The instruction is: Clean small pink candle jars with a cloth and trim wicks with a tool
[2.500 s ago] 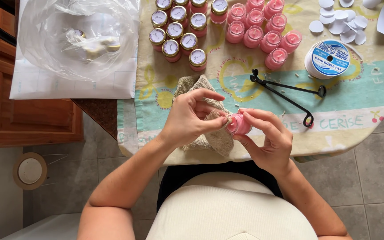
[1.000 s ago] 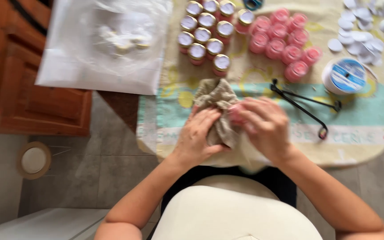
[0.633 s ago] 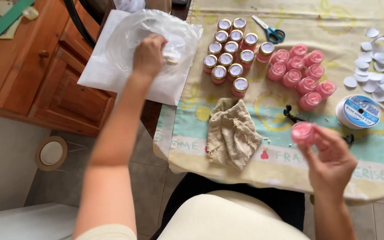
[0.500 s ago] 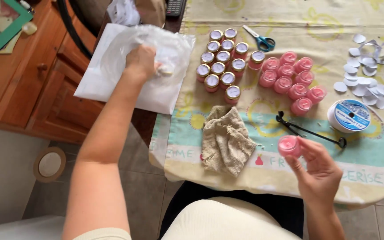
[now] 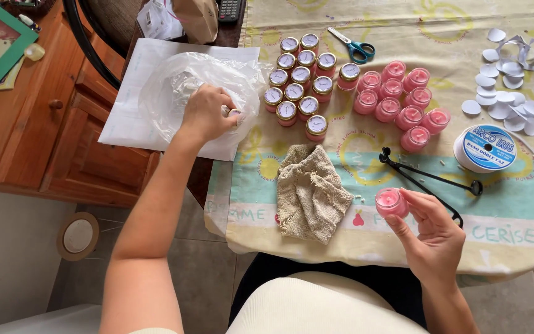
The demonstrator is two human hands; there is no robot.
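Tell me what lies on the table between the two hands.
In the head view, a crumpled beige cloth lies between the left hand and the right hand.

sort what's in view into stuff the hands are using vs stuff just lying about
In use: left hand on the plastic bag, pinching a small lid; right hand holding an open pink jar.

Lying about: cloth, scissors, tape roll, black tool, paper discs, lidded jars.

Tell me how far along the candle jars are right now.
Done: about eleven lidded jars stand grouped on the tablecloth. In hand: the right hand holds an open pink jar, while the left hand reaches into the plastic bag, pinching something small. Left: about eight open pink jars have no lids.
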